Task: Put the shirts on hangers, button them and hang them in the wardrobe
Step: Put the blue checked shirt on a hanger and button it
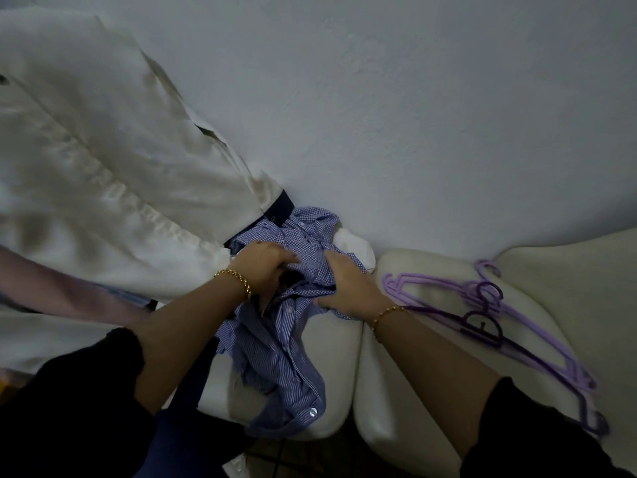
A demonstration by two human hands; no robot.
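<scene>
At six o'clock on the sofa cushion (331, 367), the blue shirts (275, 357) lie heaped, one tail hanging over the edge. Our left hand (265, 267) bunches the cloth in curled fingers; our right hand (344, 288) presses flat, fingers straight. We should lift one shirt free by its collar before reaching for the purple hangers (479, 334) at three o'clock.

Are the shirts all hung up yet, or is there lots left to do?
Not yet. Nothing looks finished: the purple hangers lie bare on the white sofa, and no wardrobe shows. Right now the left hand grips the crumpled blue shirts while the right hand rests on them. Still left: hangers, buttons, hanging. A cream garment hangs at the left; its hanger, if any, is hidden.
</scene>
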